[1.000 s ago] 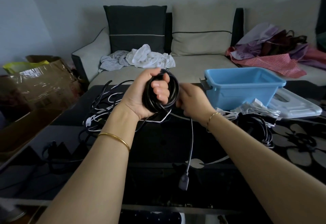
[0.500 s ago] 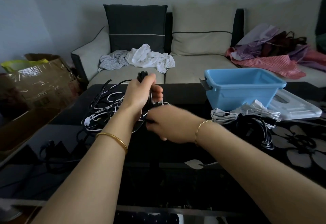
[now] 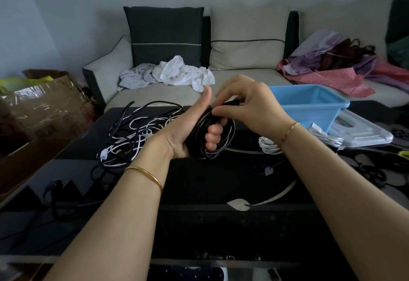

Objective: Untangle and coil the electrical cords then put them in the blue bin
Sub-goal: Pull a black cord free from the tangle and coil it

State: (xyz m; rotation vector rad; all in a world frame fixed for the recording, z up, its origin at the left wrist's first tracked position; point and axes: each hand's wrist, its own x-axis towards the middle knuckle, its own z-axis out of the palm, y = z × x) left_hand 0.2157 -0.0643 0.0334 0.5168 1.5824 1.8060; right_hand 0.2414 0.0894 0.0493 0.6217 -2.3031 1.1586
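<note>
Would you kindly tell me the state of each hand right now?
Left hand: closed, gripping the black cord coil.
Right hand: closed, pinching that coil's top end.

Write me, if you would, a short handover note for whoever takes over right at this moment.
Left hand: grips the coiled black electrical cord, fingers curled through its loops.
Right hand: pinches that cord's end at the top of the coil.
Blue plastic bin: on the black glass table, right of the hands; bundled white cords lie on the table before it.
Done: this black cord looks nearly coiled.
To do: secure its end, bin it and the white bundles, then untangle the heap of black and white cords on the table's left.
</note>
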